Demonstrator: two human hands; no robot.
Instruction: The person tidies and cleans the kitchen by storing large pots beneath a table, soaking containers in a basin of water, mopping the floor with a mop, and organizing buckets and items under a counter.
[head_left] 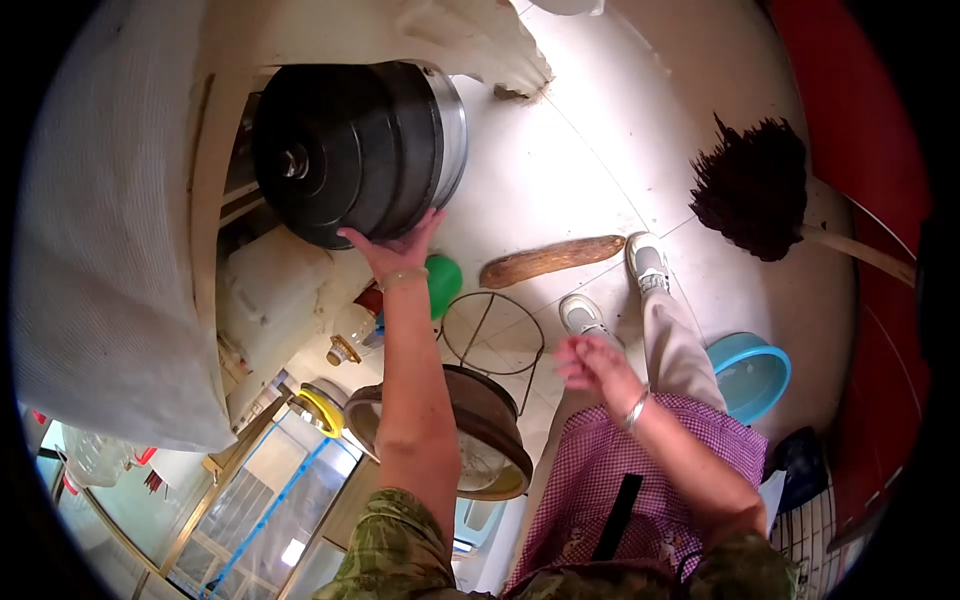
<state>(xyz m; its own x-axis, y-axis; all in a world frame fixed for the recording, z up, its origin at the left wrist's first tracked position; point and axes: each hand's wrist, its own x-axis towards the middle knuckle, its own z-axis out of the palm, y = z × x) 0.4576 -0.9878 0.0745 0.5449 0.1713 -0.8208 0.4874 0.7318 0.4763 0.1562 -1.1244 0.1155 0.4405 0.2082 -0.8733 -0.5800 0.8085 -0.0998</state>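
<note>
Black and faintly glossy, a ridged, rounded pot (350,155) fills the upper left of the frame, a shiny knob at its middle and a silvery band along its right side; the left hand (398,250) touches its lower edge, thumb set well apart from the fingers, though I cannot tell whether the fingertips curl round that edge; the right hand (598,366), right of centre, is raised in front of the trousers, its fingers partly bent and blurred, so I cannot tell whether they meet the thumb. Just below and right of the left hand sits a green rounded object (443,285); a clear bottle (352,328) lies to the left of the forearm; at the centre is a wire ring stand (478,330), with a brown-rimmed vessel (515,470) below it in the frame; a wooden log (550,262) lies on the pale tiles near two light shoes (648,258); a dark, bristly broom head (755,190) is at upper right, a blue basin (785,370) at lower right, beside the checked apron (650,470).
</note>
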